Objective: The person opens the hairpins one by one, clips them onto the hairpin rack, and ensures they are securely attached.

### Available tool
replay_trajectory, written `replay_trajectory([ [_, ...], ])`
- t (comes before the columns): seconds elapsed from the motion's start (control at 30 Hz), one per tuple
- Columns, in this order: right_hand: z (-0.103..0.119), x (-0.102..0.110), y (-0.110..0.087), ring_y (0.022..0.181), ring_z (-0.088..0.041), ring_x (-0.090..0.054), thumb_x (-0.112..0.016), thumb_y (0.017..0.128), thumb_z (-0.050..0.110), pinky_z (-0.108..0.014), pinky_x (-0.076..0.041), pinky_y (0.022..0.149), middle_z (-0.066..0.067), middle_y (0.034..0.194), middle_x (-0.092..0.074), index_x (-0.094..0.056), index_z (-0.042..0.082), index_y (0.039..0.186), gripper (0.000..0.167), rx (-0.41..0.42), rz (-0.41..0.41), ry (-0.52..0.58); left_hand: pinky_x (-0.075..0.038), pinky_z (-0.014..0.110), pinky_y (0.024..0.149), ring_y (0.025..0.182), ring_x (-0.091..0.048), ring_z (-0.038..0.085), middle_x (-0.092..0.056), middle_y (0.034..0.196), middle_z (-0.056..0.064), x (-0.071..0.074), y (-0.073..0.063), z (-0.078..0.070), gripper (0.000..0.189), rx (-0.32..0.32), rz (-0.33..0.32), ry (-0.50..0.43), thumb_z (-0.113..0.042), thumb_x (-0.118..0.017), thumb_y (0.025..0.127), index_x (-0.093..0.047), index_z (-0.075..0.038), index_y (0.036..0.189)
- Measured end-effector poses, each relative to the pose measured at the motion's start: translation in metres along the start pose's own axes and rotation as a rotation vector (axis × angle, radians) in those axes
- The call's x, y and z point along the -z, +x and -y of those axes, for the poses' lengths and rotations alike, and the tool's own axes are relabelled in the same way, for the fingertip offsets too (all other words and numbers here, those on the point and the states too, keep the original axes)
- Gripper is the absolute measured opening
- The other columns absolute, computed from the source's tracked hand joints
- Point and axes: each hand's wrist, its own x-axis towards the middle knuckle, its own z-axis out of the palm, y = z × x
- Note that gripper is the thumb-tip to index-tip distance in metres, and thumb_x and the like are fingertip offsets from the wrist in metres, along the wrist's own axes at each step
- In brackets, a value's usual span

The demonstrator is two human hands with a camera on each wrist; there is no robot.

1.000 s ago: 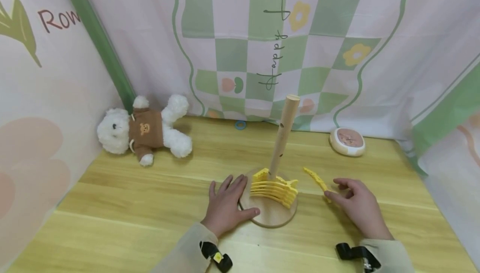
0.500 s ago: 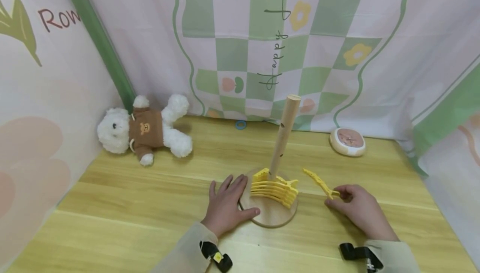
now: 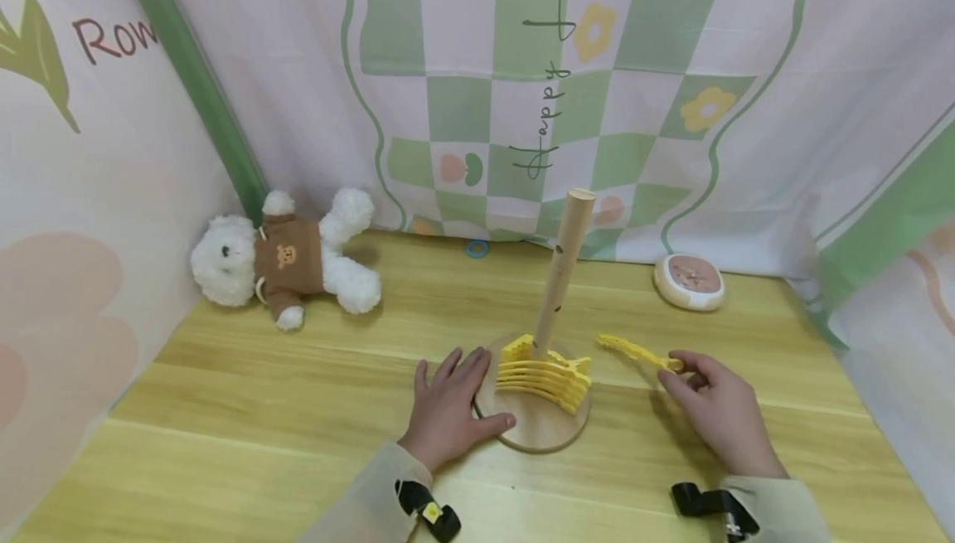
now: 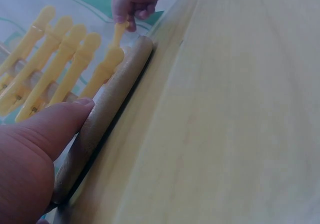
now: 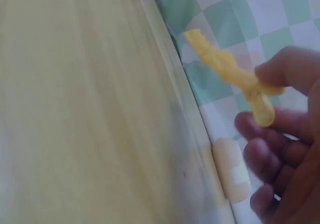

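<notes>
A wooden stand with a round base (image 3: 539,435) and an upright peg (image 3: 564,261) sits mid-table. Several yellow plastic pieces (image 3: 543,373) lie stacked on the base around the peg. My left hand (image 3: 450,406) rests flat on the table against the base's left edge, thumb along the rim (image 4: 107,119). My right hand (image 3: 709,410), right of the stand, pinches one end of a loose yellow piece (image 3: 634,351) between thumb and fingers and holds it just above the table. In the right wrist view that yellow piece (image 5: 227,69) sticks out from the fingertips.
A white teddy bear in a brown shirt (image 3: 283,257) lies at the back left. A small round pink-and-cream dish (image 3: 690,280) stands at the back right. A blue ring (image 3: 477,249) lies by the checked cloth backdrop. Cloth walls close in the left, back and right sides.
My right hand closed its fingers on the loose yellow piece, lifted it off the table and turned it more level. The left hand has stayed put.
</notes>
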Motion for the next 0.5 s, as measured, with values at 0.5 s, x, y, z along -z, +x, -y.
replay_trajectory([
  [0.5,0.028,0.008,-0.009,0.073,-0.002,-0.049,-0.081,0.085,0.009,-0.014,-0.04,0.058,0.004,0.079,-0.058,-0.074,0.005,0.109,0.026,0.314,-0.171,0.061,-0.004,0.07,0.114,0.149,-0.026,0.031,-0.035,0.161,-0.003,-0.001,0.0,0.0,0.096,0.002,0.0,0.003,-0.073,-0.064,0.082,-0.036,-0.02,0.157],
])
